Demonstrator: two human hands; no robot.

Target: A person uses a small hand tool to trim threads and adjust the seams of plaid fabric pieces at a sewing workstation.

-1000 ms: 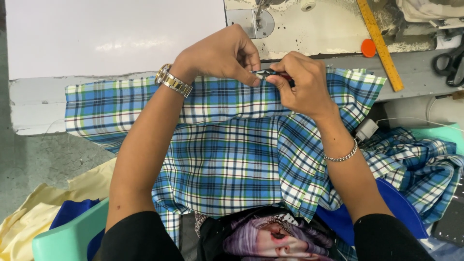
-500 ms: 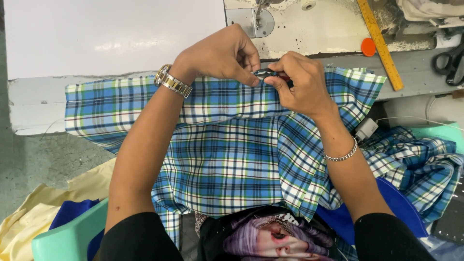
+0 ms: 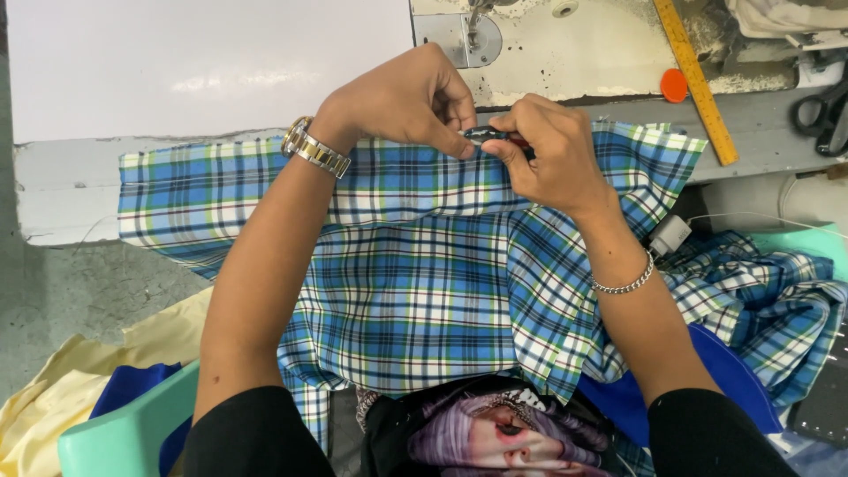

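A blue, white and green plaid cloth [image 3: 415, 265] is spread from the table edge down over my lap. My left hand [image 3: 406, 102], with a metal watch on the wrist, pinches the cloth's upper edge. My right hand [image 3: 548, 146], wearing a chain bracelet, holds a small dark tool with a red part [image 3: 495, 135] against that same edge, right beside the left fingertips. What the tool's tip does is hidden by my fingers.
A sewing machine base [image 3: 565, 44] with its needle plate [image 3: 468, 35] lies just beyond my hands. A yellow ruler [image 3: 698, 84], an orange disc [image 3: 674, 85] and black scissors [image 3: 821, 110] sit at right. A white tabletop [image 3: 203, 62] is at left; yellow cloth [image 3: 53, 406] lies lower left.
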